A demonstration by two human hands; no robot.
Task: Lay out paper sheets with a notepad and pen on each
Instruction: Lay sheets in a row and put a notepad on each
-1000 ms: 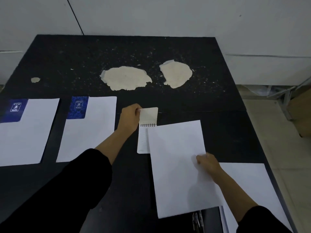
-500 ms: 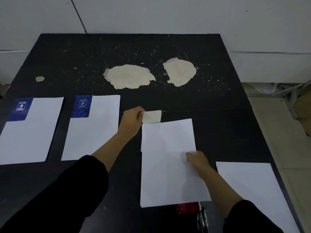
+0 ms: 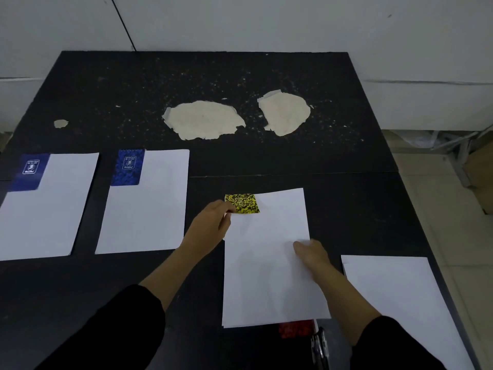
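Yellow notepad (image 3: 242, 203) lies at the 11 o'clock corner of the sheet (image 3: 269, 263), pinched by the left hand (image 3: 210, 225). Right hand (image 3: 310, 253) rests on the sheet, its grip unclear; pens (image 3: 318, 345) at 6 o'clock are cut off.

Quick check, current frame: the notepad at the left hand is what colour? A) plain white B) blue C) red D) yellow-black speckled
D: the left hand holds a yellow-black speckled notepad at the top left corner of the middle sheet; the two blue notepads lie on the sheets further left.

Dim light; black table (image 3: 106, 89), 2 peeled patches (image 3: 202, 120); white wall (image 3: 266, 22); tiled floor (image 3: 440, 209).
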